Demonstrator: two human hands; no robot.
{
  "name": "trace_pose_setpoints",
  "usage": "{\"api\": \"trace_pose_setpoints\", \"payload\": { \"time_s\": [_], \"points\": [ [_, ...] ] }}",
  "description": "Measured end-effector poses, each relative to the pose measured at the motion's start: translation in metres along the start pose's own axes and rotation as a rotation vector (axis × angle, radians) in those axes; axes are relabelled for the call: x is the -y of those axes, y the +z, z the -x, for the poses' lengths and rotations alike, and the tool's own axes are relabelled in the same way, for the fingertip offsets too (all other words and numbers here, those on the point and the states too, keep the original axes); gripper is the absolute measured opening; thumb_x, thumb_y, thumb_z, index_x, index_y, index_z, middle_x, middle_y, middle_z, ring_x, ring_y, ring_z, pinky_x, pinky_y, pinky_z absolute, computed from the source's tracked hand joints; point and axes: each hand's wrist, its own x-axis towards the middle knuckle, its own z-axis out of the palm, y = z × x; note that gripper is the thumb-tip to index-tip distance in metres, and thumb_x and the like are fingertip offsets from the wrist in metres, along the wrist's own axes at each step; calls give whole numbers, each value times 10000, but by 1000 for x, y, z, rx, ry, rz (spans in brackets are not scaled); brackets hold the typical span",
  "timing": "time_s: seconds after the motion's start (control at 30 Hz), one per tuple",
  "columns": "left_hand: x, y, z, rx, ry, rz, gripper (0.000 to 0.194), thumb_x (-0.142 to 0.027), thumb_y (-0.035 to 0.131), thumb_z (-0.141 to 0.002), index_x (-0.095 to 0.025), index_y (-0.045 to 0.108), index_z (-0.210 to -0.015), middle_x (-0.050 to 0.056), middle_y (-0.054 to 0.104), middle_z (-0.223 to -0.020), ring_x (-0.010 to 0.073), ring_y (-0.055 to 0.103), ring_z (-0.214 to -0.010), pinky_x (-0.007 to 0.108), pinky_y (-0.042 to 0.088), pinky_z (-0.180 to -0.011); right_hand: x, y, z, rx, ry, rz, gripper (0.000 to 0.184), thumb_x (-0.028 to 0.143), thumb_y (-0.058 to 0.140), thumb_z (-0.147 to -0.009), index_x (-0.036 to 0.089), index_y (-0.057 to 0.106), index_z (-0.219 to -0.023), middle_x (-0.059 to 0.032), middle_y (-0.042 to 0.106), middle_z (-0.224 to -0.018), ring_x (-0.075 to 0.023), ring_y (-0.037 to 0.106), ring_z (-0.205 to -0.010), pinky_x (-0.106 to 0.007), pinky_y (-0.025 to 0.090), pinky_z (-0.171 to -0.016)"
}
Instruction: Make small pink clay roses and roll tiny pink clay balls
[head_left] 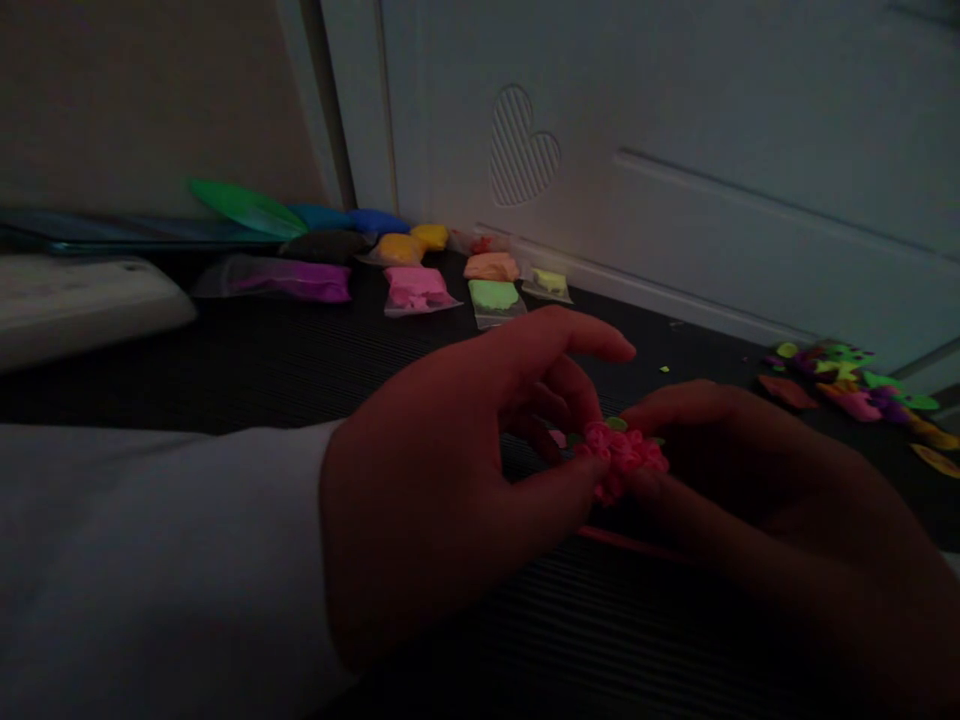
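Observation:
A small pink clay flower [622, 455] with tiny green bits is held between both hands over a dark ribbed mat [262, 370]. My left hand [457, 470], in a white sleeve, pinches its left side with thumb and curled fingers; the index finger stretches out above. My right hand [757, 480] grips its right side with thumb and fingers. A thin pink stick [630, 543] shows just under the flower. The scene is very dim.
Several small bags of coloured clay [416, 290] lie along the back by a white panel with a heart cut-out [521, 145]. A pile of colourful clay pieces [847, 385] sits at the right. A pale flat object [75, 300] lies at the left.

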Motion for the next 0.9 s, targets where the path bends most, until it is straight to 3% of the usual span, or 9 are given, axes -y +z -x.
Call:
{"api": "trace_pose_setpoints", "payload": {
  "time_s": [0.2, 0.33, 0.43, 0.63, 0.77, 0.9],
  "points": [
    [-2, 3, 1, -23, -11, 30, 382, -193, 597, -666, -244, 481, -1027, -68, 592, -721, 81, 604, -652, 149, 488, -637, -1, -2, 1, 0, -11, -4, 176, 285, 556, -751, 302, 522, -923, 32, 584, -840, -158, 607, -733, -283, 524, -644],
    [-3, -2, -2, 35, -183, 320, 330, -204, 580, -686, -244, 484, -1000, -53, 610, -759, 103, 611, -681, 133, 487, -550, -1, -3, 1, -2, 0, -25, 172, 270, 565, -747, 305, 517, -908, 51, 600, -812, -120, 606, -717, -195, 513, -614],
    [0, -6, -8, 33, -321, 473, 244, -168, 532, -724, -207, 499, -962, -43, 609, -705, 77, 588, -593, 124, 462, -498, -1, -3, 0, -7, 2, -43, 173, 263, 569, -746, 315, 521, -905, 62, 613, -810, -94, 606, -720, -131, 496, -597],
    [7, -6, -14, 144, -425, 634, 274, -117, 573, -694, -221, 511, -939, -50, 623, -708, 65, 579, -563, 139, 445, -507, 0, -3, -1, -1, -7, -38, 164, 275, 566, -743, 315, 529, -899, 41, 619, -819, -119, 611, -703, -167, 511, -576],
    [8, -6, -13, 159, -495, 656, 282, -134, 598, -672, -238, 527, -924, -44, 620, -722, 92, 585, -586, 163, 445, -486, 0, -2, -1, 12, -12, -54, 163, 266, 561, -748, 320, 530, -899, 47, 617, -822, -112, 610, -712, -156, 511, -588],
    [8, -8, -13, 165, -480, 646, 277, -119, 602, -666, -224, 536, -914, -41, 606, -698, 86, 585, -585, 162, 437, -506, 1, -2, 0, 6, 1, -37, 148, 278, 567, -739, 311, 535, -880, 31, 616, -799, -138, 613, -713, -185, 520, -566]
  ]
}}
